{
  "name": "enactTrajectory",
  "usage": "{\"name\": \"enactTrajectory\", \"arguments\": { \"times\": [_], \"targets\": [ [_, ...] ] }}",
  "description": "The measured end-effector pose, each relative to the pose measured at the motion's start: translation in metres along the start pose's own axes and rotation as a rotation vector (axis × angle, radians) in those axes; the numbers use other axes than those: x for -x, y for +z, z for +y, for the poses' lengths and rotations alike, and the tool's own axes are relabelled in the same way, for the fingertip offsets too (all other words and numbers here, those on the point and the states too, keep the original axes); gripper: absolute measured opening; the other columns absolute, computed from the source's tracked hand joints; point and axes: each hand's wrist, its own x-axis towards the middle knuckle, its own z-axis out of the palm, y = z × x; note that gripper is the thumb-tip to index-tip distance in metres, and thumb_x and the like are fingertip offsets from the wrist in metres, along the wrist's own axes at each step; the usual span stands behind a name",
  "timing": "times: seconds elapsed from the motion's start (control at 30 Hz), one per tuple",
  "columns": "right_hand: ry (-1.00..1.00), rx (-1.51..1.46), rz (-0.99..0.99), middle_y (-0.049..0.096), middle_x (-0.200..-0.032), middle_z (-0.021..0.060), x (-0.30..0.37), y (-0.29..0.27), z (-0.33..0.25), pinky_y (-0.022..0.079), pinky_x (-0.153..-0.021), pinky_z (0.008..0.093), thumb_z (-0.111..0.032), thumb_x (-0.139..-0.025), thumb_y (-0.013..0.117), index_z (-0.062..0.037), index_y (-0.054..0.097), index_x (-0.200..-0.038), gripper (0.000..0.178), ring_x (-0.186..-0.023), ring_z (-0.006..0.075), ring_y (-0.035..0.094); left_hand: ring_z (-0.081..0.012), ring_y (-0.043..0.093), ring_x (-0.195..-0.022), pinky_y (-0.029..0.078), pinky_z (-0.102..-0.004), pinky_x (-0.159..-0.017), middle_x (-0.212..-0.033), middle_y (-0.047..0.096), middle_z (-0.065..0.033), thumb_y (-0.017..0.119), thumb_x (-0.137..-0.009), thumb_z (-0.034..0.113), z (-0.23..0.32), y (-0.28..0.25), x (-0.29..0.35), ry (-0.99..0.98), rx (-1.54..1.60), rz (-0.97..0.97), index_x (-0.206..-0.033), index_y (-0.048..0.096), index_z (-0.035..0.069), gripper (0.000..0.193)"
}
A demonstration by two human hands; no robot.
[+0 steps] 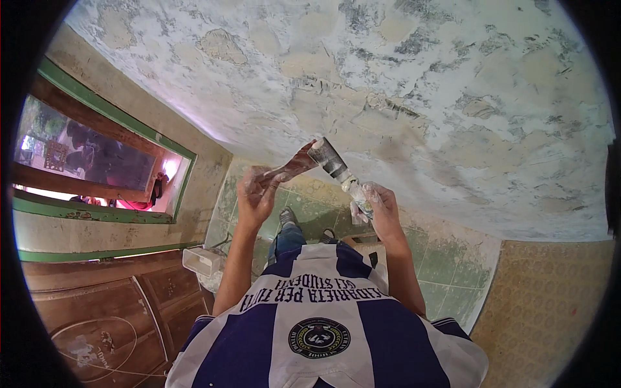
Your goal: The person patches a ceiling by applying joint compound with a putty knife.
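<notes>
My right hand (381,208) is closed round the pale, smeared handle of a putty knife (330,160). Its dark blade points up and to the left, with whitish paste along the end. Between the fingers of my left hand (257,193) is a flat reddish-brown scraper (299,161), whose exact kind I cannot tell. The tips of the two tools meet or nearly meet in front of me; whether they touch is unclear. Pale paste or dust coats the fingers of both hands. Beyond them rises a wall (401,77) with beige patches of filler and dark worn spots.
Left of me is a green-framed window (184,187), with brown wooden panelling (90,304) below it. A whitish rectangular container (202,262) stands beside my left forearm. Green tiles (446,258), spotted with pale residue, cover the floor. A patterned tan surface (550,304) lies at the right.
</notes>
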Motion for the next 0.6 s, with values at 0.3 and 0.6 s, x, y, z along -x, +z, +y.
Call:
{"name": "enactTrajectory", "arguments": {
  "times": [0.3,0.6],
  "targets": [
    [-0.245,0.226,0.026,0.065,-0.093,0.0068,-0.004,-0.020,0.003,0.048,-0.077,0.0238,-0.012,-0.088,0.067,0.0026,0.063,-0.108,0.025,-0.085,0.0107,0.058,-0.0150,0.068,-0.075,0.057,-0.0306,-0.063,-0.100,0.068,-0.0117,0.062,-0.090,0.004,0.005,-0.015,-0.019,-0.631,0.455,-0.063,-0.122,0.048,-0.002,0.036],
    [-0.097,0.339,0.003,0.065,-0.096,0.0036,-0.009,-0.047,0.025,0.047,-0.078,0.0237,-0.006,-0.080,0.074,0.0022,0.063,-0.107,0.030,-0.087,0.0078,0.056,-0.0175,0.067,-0.095,0.058,-0.0310,-0.078,-0.114,0.064,-0.0135,0.050,-0.085,-0.004,-0.012,-0.024,-0.017,-0.774,0.827,0.024,-0.124,0.047,-0.002,0.039]
  ]
}}
